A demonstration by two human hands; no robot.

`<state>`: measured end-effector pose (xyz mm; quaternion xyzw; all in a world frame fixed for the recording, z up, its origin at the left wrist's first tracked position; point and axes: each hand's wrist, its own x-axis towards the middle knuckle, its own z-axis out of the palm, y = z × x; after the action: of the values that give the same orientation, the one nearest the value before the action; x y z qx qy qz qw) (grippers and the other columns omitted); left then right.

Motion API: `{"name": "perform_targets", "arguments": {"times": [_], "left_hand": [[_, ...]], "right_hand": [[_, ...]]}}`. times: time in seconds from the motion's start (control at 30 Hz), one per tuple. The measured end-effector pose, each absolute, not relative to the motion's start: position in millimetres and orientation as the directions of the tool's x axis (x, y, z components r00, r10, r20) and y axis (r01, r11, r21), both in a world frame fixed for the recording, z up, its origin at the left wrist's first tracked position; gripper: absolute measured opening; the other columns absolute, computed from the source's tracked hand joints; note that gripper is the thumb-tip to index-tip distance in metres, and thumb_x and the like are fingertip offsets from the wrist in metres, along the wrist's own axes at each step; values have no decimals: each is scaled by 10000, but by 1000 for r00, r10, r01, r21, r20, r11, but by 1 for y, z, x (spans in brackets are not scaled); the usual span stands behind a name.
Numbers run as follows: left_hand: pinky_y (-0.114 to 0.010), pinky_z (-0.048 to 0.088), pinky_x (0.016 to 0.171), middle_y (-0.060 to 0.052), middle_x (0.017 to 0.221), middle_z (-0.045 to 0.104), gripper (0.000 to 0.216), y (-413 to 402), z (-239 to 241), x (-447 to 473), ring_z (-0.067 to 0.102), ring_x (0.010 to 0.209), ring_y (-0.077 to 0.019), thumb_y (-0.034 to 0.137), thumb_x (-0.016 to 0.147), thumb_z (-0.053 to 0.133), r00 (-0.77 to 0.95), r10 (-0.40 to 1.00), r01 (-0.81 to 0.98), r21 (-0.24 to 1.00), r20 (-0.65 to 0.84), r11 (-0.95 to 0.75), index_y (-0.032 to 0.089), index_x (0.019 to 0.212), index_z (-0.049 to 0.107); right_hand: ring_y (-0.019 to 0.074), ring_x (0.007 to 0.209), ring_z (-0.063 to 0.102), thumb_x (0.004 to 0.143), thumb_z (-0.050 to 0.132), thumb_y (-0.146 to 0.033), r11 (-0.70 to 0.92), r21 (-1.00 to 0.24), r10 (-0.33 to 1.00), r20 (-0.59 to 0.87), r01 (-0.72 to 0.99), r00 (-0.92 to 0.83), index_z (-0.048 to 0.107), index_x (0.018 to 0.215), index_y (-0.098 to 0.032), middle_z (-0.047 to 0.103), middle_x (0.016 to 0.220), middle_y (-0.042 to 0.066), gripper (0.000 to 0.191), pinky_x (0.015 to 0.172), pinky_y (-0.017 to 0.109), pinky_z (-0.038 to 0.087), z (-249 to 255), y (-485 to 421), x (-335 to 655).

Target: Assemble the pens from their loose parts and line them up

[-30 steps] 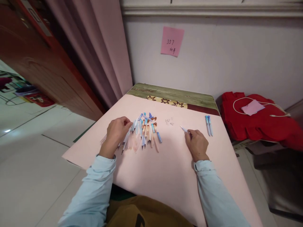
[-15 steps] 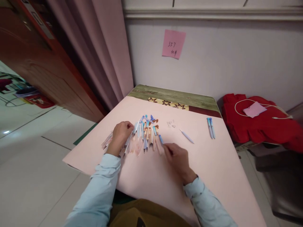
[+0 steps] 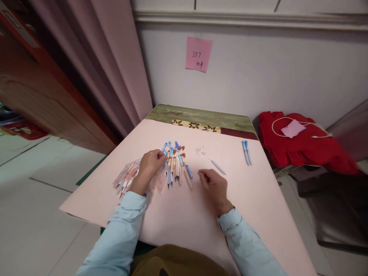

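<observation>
My left hand (image 3: 150, 165) is closed at the left side of a pile of pen parts, fingertips pinched together; what they hold, if anything, is hidden. Around it lie blue and tan printed pen barrels (image 3: 174, 163), pale pink tapered tubes (image 3: 158, 183) and thin refills (image 3: 126, 178). Small blue and brown figure toppers (image 3: 178, 146) sit at the pile's far end. To the right of the pile, my right hand (image 3: 214, 186) hovers with curled fingers, contents hidden, apart from a short blue barrel (image 3: 189, 171) on the table.
Tiny metal springs (image 3: 199, 150) and a pale lavender tapered barrel (image 3: 217, 166) lie right of the pile. Two blue pens (image 3: 246, 152) rest near the right edge of the pink tabletop (image 3: 244, 214). A red cloth (image 3: 276, 145) with a white cable stands beyond that edge.
My right hand has drawn away to the right from the short blue barrel. My left hand has shifted slightly right over the pile, uncovering more refills. The whole view has swung slightly right.
</observation>
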<state>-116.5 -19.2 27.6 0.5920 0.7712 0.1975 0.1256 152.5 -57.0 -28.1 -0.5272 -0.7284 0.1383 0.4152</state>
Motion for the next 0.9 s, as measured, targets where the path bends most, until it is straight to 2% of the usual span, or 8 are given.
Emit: {"name": "perform_targets", "arguments": {"times": [0.1,0.23,0.33,0.43,0.53,0.7,0.8,0.9], "left_hand": [[-281,373,628,-28,760,712,228,-23,35,-111,623,723,-193,387,799,546,-266,959,873,446,98,197,214,778,693],[-277,375,629,-21,744,705,223,-24,45,-91,615,697,-186,371,808,534,-219,964,869,480,149,123,215,776,690],[-275,374,631,-15,736,700,214,-22,49,-74,613,701,-187,357,812,532,-158,975,875,480,158,64,218,783,693],[-279,375,640,-24,773,710,202,-20,49,-70,617,727,-195,332,808,531,-168,973,890,448,157,81,220,793,699],[-289,375,653,-28,804,715,205,-22,49,-81,622,750,-204,331,810,528,-211,966,903,408,152,133,226,806,703],[-297,381,672,-25,825,712,176,-28,44,-98,620,768,-205,316,797,539,-232,962,906,391,142,161,227,799,690],[-297,396,683,-30,804,695,135,-31,39,-97,613,761,-200,289,775,556,-152,984,911,399,99,100,216,741,664],[-299,414,719,-39,829,685,109,-36,38,-95,611,800,-203,241,764,554,-63,994,921,390,88,24,214,747,658]], "right_hand": [[162,740,616,916,576,-385,230,-532,858,506,815,88,732,955,-218,707,856,39,232,640,270,392,-23,-41,180],[202,818,598,829,676,-396,106,-396,889,449,912,91,736,931,-228,690,888,56,205,619,291,347,-32,-27,203],[191,779,582,842,663,-355,119,-366,893,445,923,61,739,848,-234,675,822,45,143,608,292,323,-41,-23,206],[182,765,572,876,616,-334,139,-377,871,486,916,67,736,802,-231,667,800,37,174,612,290,313,-44,-22,206],[184,791,567,884,602,-320,152,-380,858,508,913,69,740,833,-224,670,826,42,175,631,288,316,-43,-23,207],[182,780,559,874,607,-300,133,-367,894,445,920,48,741,827,-220,669,820,42,163,629,287,311,-44,-24,206],[195,812,565,877,604,-305,132,-361,886,461,923,54,739,901,-208,678,859,54,169,655,292,329,-45,-26,204],[210,861,571,904,579,-312,179,-376,838,543,909,59,724,974,-190,686,915,74,203,712,301,362,-43,-29,202]]}}
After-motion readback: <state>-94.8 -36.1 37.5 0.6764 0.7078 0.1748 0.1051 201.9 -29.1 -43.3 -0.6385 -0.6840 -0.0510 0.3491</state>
